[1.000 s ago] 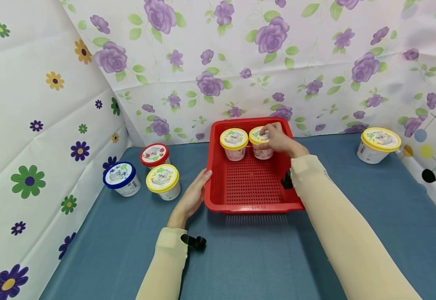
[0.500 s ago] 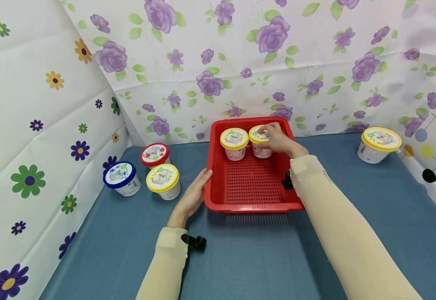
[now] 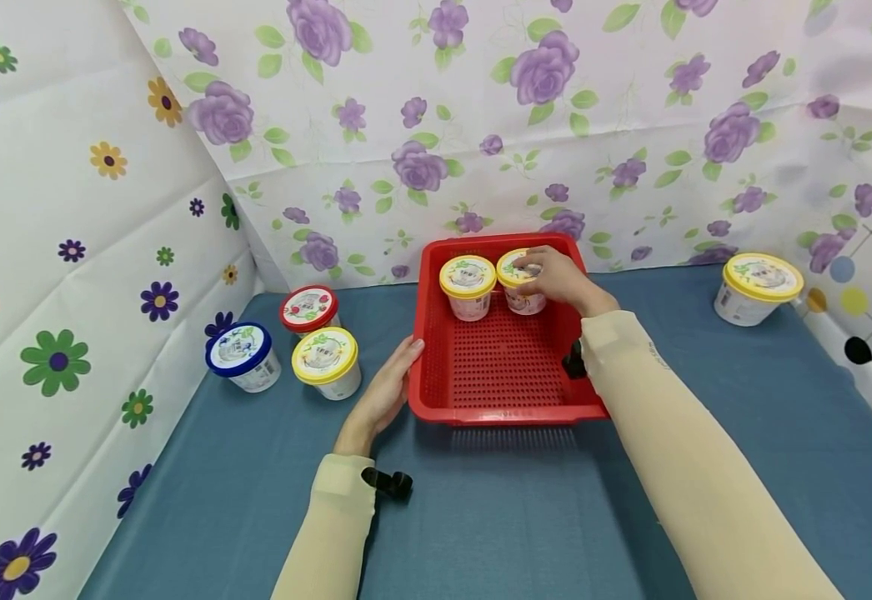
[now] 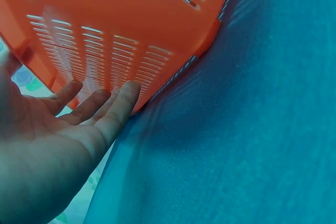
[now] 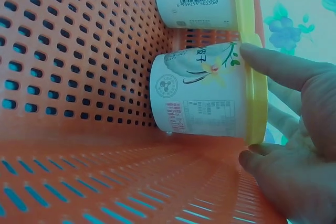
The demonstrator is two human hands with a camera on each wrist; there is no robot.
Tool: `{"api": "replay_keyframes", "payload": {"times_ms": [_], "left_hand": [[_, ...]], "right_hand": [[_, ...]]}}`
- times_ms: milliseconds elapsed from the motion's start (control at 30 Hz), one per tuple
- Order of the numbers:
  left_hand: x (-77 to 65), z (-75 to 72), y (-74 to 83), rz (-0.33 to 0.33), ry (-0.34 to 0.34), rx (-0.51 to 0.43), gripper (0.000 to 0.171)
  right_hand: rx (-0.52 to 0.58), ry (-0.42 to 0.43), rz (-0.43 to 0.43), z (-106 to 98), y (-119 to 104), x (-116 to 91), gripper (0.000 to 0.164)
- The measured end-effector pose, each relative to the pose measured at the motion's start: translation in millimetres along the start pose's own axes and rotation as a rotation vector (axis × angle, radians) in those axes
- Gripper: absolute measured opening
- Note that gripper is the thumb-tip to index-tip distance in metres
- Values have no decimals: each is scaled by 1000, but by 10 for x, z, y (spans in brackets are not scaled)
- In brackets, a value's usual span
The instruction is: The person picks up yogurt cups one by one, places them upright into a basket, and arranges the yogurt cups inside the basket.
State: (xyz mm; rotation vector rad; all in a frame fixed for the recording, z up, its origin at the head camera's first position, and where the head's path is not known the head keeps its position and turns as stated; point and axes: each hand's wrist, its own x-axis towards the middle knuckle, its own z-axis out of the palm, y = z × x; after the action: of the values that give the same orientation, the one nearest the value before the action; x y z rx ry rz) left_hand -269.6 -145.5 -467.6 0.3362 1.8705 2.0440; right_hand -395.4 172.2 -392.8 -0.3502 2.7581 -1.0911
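Note:
In the head view, my right hand (image 3: 559, 279) grips a white tub with a yellow lid (image 3: 520, 298) at the back of a red plastic basket (image 3: 506, 417). Its thumb and fingertips lie around the lid in the right wrist view, and the tub stands upright. Beside it, on the left, is a second yellow-lidded tub (image 3: 469, 305). My left hand (image 3: 386, 387) holds the basket's left side. Seen from the left wrist, its fingertips (image 4: 130, 88) touch the slotted outer wall, while the thumb reaches up at the rim, its tip hidden.
Left of the basket stand a blue-lidded tub (image 3: 239, 350), a red-lidded tub (image 3: 309, 310) and a yellow-lidded tub (image 3: 326, 360). Another yellow-lidded tub (image 3: 757, 289) is at the far right. Flowered sheeting (image 3: 376, 108) backs the blue-covered table (image 3: 511, 525).
The tub under my right hand has shifted very slightly toward the back of the basket, hand with it. My left hand and the basket stay in place.

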Motion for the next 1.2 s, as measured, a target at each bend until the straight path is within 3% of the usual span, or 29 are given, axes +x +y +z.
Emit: {"api": "replay_keyframes", "payload": {"times_ms": [167, 467, 1200], "left_hand": [[4, -7, -7, -5, 1, 7, 60], [6, -4, -4, -6, 2, 10, 60], [9, -3, -3, -5, 4, 16, 61]], "right_hand": [[-36, 1, 9, 5, -20, -11, 52], [-129, -93, 16, -43, -93, -110, 57], [-101, -43, -20, -31, -45, -86, 49]]}}
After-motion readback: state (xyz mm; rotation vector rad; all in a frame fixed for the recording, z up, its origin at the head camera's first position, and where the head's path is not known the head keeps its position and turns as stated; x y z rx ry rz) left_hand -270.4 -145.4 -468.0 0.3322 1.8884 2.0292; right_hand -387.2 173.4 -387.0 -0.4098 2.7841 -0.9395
